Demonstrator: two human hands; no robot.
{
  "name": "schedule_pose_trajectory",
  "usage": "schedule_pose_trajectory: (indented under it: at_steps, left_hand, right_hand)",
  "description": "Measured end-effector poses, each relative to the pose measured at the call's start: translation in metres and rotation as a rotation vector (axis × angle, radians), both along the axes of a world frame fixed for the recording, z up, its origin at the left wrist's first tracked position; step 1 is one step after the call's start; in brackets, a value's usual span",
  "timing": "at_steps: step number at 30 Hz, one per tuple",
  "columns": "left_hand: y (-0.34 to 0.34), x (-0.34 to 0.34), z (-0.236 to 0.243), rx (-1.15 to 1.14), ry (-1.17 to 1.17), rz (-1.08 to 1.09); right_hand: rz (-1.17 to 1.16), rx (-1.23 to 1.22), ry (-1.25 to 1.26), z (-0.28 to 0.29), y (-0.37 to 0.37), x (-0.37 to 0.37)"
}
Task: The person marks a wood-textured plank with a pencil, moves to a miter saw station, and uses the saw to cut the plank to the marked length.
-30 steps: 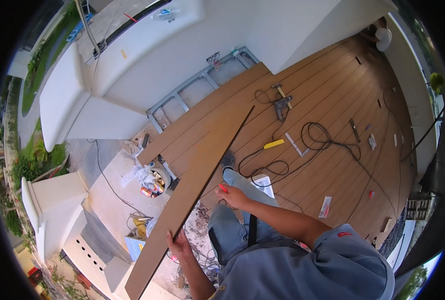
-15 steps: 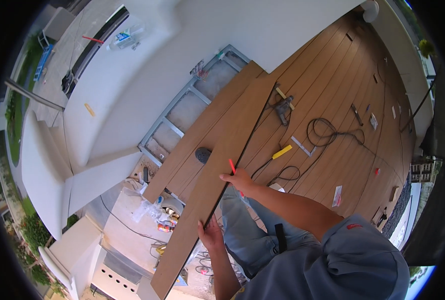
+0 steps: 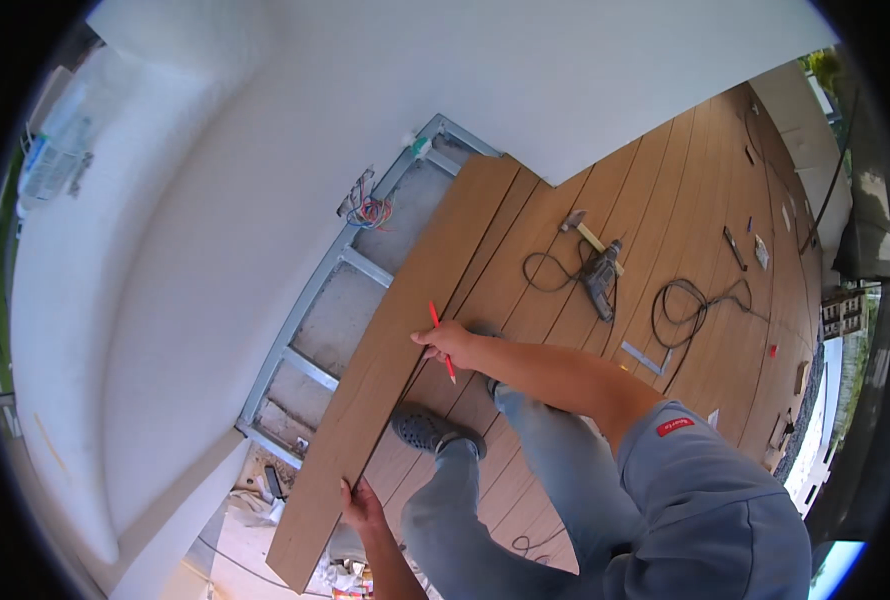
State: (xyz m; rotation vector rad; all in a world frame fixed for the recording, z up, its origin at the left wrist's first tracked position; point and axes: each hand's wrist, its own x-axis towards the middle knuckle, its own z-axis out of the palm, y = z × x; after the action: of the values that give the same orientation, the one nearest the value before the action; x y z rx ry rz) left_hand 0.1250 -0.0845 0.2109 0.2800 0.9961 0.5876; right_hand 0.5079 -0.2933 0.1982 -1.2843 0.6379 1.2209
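My left hand (image 3: 362, 508) grips the near end of a long brown plank (image 3: 385, 365) by its right edge. My right hand (image 3: 442, 343) holds a red pencil (image 3: 432, 312) and grips the same edge farther along. The plank stretches diagonally along the grey metal floor frame (image 3: 365, 266), roughly parallel to the laid boards. Whether it rests on them or is held just above, I cannot tell. One of my shoes (image 3: 420, 428) stands on the decking right of the plank.
A drill (image 3: 601, 282), hammer (image 3: 580, 222), coiled cable (image 3: 695, 325) and ruler (image 3: 643, 357) lie on the decking (image 3: 655, 200). A white wall (image 3: 205, 300) runs along the left, with loose wires (image 3: 370, 212) at its foot. Clutter (image 3: 265, 510) sits at the lower left.
I have carried the plank forward and left, toward the frame beside the wall, and my feet have stepped farther onto the decking. Both hands still hold it; the view has shifted toward the wall.
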Motion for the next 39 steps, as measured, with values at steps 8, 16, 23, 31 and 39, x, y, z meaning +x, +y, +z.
schedule_pose_trajectory:
  at_steps: [8,16,23,31,39]
  left_hand:
    - [0.01,0.13,-0.197,0.009,-0.19,-0.092]
    - [0.024,0.155,-0.255,-0.041,-0.207,-0.133]
    - [0.06,0.144,-0.236,-0.132,0.318,-0.655]
    - [0.125,0.202,-0.212,1.625,0.988,-0.984]
    - [0.138,0.228,-0.235,1.627,1.053,-1.215]
  right_hand:
    - [0.125,0.042,-0.243,-0.192,-0.013,0.116]
    - [0.053,0.046,-0.347,-0.223,0.004,0.137]
    - [0.148,-0.036,-0.377,-0.221,0.015,0.143]
    - [0.903,-0.578,-1.334,-0.182,0.01,0.161]
    - [0.811,-0.538,-2.047,-0.231,0.014,0.24]
